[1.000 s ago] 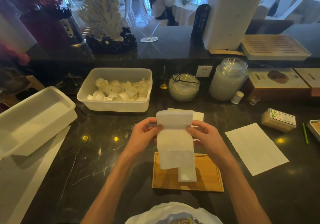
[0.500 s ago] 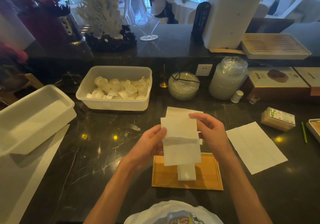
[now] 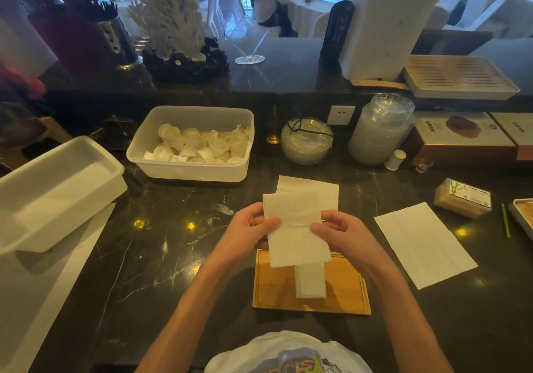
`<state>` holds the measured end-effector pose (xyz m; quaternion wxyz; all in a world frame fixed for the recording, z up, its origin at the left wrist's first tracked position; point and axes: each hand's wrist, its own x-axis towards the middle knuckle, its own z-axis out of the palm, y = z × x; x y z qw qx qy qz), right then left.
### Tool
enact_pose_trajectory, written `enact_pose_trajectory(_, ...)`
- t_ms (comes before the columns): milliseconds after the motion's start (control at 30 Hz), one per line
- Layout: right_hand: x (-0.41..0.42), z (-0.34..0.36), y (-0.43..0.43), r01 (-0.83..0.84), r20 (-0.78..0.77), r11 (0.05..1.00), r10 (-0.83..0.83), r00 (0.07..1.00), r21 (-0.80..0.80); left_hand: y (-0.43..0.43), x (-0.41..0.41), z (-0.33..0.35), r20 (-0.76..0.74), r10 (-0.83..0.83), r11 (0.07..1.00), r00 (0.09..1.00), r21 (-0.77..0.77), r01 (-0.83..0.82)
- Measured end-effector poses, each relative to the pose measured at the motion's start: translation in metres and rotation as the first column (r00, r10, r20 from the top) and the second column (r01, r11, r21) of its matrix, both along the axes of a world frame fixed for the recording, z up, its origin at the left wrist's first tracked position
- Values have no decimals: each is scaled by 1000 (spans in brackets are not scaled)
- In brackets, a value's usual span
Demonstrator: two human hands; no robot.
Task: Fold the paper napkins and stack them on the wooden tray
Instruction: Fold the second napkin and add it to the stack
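Both hands are holding one white paper napkin (image 3: 295,232) in the air above the far edge of the wooden tray (image 3: 346,300), which is sitting near the front edge of the dark marble bench (image 3: 161,257). The left hand (image 3: 248,232) is pinching the napkin's left edge, thumb on the near face and fingers behind it; the right hand (image 3: 341,234) is pinching the right edge the same way, fingers curled narrow around the paper. The napkin's long axis is running from the far side toward the person, tilting slightly so its lower end is leaning right, and a crease line is crossing it between the two thumbs. Its lower edge is hanging over the tray.

A folded napkin (image 3: 311,281) is lying on the tray, a narrow strip with its long axis pointing away from the person, its far end hidden under the held sheet. Another flat napkin (image 3: 311,189) is lying on the bench just beyond the hands, partly covered by the held one. A larger unfolded sheet (image 3: 424,242) is lying to the right of the tray, well apart from it, angled with one corner toward the front edge.

Open bench is showing to the left of the tray. A plastic tub (image 3: 191,167) of small white cups is standing toward the back edge.
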<state>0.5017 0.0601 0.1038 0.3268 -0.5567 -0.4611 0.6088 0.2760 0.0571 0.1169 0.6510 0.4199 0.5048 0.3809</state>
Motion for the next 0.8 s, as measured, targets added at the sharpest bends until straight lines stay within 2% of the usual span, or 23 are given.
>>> enact_pose_trajectory(200, -3, -3, 0, 35, 32, 999, -35, 999, 0, 1, -5, -3, -12, 19, 1000, 1000, 13, -19)
enact_pose_trajectory(333, -4, -3, -2, 46, -27, 999, -47, 999, -6, 2, -7, -3, -45, 42, 998, 998, 40, -40)
enact_pose_trajectory(533, -3, -4, -3, 109, -91, 993, -105, 990, 39, 1, -11, -2, 98, 45, 999, 994, -21, -43)
enact_pose_trajectory(667, -3, -4, -3, 126, -73, 987, -119, 990, 98, -6, -9, -1, 223, 34, 998, 974, -62, -20)
enact_pose_trajectory(800, -4, -6, -2, 119, -43, 985, -114, 993, 127, -9, -5, -1, 145, 9, 996, 989, -84, 3)
